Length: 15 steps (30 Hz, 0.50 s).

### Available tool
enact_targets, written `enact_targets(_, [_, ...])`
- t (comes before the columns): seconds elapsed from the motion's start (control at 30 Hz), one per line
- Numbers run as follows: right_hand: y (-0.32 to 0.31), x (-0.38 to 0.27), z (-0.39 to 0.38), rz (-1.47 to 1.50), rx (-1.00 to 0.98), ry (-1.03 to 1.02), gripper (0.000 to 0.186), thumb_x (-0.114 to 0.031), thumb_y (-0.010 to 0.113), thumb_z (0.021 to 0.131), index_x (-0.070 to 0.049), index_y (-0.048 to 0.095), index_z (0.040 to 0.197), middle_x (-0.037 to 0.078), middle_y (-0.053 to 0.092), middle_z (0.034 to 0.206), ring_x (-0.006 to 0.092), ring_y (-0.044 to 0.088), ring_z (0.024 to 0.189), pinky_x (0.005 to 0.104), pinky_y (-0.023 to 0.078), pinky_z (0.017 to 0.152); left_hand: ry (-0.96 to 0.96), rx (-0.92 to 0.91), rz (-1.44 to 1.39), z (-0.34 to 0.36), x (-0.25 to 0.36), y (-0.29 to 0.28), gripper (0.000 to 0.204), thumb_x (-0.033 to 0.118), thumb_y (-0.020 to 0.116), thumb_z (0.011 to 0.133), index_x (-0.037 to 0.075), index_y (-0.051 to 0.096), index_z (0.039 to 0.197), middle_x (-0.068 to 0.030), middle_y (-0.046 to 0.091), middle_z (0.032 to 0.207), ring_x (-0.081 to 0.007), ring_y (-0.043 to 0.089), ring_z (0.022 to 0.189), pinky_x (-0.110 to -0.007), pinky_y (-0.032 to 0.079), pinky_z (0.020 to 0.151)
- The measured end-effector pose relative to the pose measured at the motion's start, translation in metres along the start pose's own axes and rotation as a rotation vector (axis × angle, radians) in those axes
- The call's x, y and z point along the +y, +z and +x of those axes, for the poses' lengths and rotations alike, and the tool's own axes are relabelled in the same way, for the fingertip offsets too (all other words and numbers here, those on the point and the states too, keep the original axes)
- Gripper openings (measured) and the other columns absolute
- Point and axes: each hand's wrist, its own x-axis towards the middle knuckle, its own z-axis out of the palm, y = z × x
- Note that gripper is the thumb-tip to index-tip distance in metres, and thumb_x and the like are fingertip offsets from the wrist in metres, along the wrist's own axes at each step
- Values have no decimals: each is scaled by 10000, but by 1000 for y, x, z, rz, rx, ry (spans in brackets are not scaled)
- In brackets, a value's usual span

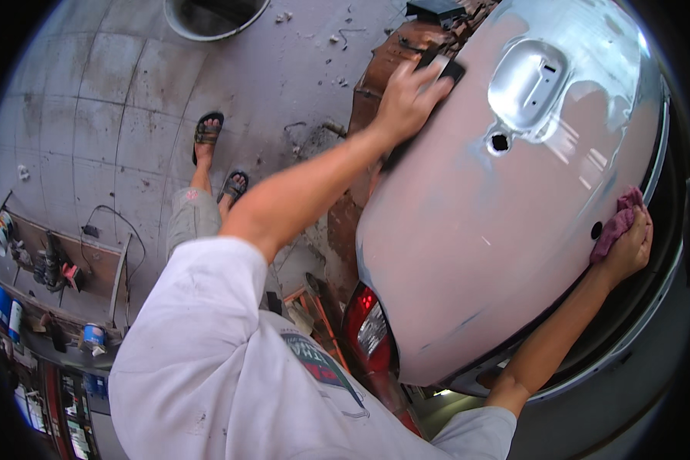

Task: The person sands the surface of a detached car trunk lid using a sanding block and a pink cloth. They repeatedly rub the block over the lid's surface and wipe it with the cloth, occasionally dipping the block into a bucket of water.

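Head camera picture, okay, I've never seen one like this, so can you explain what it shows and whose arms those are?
There is no machine here, just a person working bare-handed. A wide fisheye camera worn on that person's head looks down, so straight edges bend. In front is a pinkish car panel, with a shiny hollow in it and a tail light beside its lower left edge. The left hand, slightly blurred, holds a black block at the panel's upper left edge. The right hand holds a purple cloth at the right edge.
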Motion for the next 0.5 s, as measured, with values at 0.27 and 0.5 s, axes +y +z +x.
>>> enact_targets(0.27, [-4,15,15,34,14,14,259,-208,734,987,13,810,1099,38,769,1018,121,702,915,262,557,840,-28,51,66,-194,4,-34,531,324,706,1003,3,648,1422,-246,595,1382,-421,552,1318,-499,402,1150])
enact_targets(0.5, [6,7,42,-237,35,-64,385,-335,742,994,-7,811,1182,89,794,1137,156,733,997,287,565,917,98,139,86,-123,-24,-21,427,371,738,972,50,755,1254,-243,685,1158,-422,601,1153,-494,487,1009])
